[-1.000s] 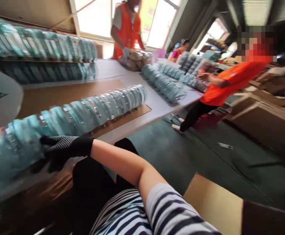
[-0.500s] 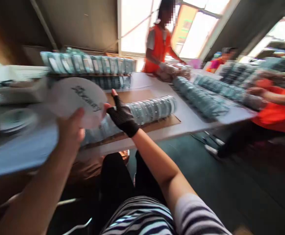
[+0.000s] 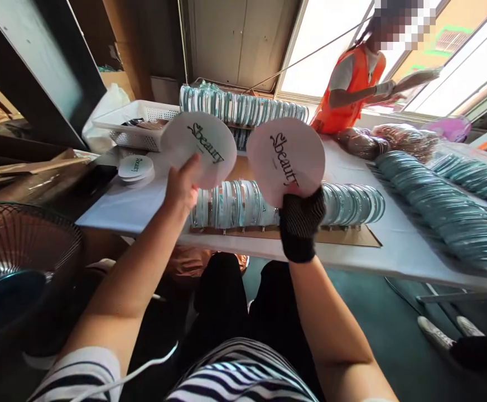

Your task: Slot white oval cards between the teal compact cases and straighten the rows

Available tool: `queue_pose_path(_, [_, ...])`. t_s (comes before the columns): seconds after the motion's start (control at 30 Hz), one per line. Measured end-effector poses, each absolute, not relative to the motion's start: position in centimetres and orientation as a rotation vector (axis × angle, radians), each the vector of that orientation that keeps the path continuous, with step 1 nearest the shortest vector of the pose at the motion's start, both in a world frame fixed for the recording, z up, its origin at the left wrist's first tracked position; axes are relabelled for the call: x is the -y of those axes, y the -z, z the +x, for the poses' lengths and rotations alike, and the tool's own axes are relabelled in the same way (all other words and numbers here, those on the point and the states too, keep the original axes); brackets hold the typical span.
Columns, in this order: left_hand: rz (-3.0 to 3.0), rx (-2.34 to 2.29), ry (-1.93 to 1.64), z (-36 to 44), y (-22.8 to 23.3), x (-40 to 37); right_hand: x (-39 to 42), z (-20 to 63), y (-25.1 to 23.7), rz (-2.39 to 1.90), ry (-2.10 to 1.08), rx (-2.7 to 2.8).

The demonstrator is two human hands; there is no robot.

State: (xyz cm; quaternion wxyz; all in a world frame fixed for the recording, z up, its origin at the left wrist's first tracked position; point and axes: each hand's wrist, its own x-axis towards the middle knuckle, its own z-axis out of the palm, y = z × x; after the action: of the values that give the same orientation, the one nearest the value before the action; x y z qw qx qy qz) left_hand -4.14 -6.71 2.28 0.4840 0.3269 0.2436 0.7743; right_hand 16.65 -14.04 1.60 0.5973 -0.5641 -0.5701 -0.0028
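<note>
While both hands are raised above the desk [image 3: 134, 209]:
Left hand [image 3: 181, 187]: bare, gripping a white disc [image 3: 199, 148].
Right hand [image 3: 300, 222]: gloved, gripping another disc [image 3: 285, 158].
Behind: row of tins [image 3: 352, 204].

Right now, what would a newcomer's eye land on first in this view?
Two white round discs printed "beauty", held up side by side at centre: one in the bare left hand, one in the black-gloved right hand. Behind them a long row of teal-edged discs stands on edge along the white table. A person in an orange vest works top right.
</note>
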Motion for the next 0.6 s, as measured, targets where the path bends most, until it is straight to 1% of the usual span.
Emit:
queue_pose_path(0.03, [0.791, -0.584, -1.891, -5.0, -2.7, 5.7, 15.7, 17.1, -1.6, -1.393, 0.059, 1.372])
queue_pose_path(0.1, [0.769, -0.599, -1.836, -6.1, -3.1, 3.7, 19.1, 16.9, -0.8, -1.583, 0.044, 1.560])
queue_pose_path(0.17, [0.720, -0.631, -1.755, -6.4, -2.9, 2.3, 21.8, 15.7, 0.7, -1.681, -0.083, 1.809])
queue_pose_path(0.23, [0.683, -0.640, -1.703, -6.1, -2.5, 1.6, 23.1, 14.1, 2.1, -1.680, -0.208, 1.995])
queue_pose_path(0.33, [0.674, -0.611, -1.689, -5.8, -2.0, 1.5, 22.2, 11.6, 2.8, -1.717, -0.258, 2.108])
queue_pose_path(0.43, [0.655, -0.611, -1.699, -6.1, -1.8, 1.5, 19.2, 9.0, 2.3, -1.838, -0.264, 2.178])
queue_pose_path(0.6, [0.608, -0.636, -1.704, -6.8, -1.6, 0.9, 14.7, 6.0, 2.0, -1.759, -0.206, 2.236])
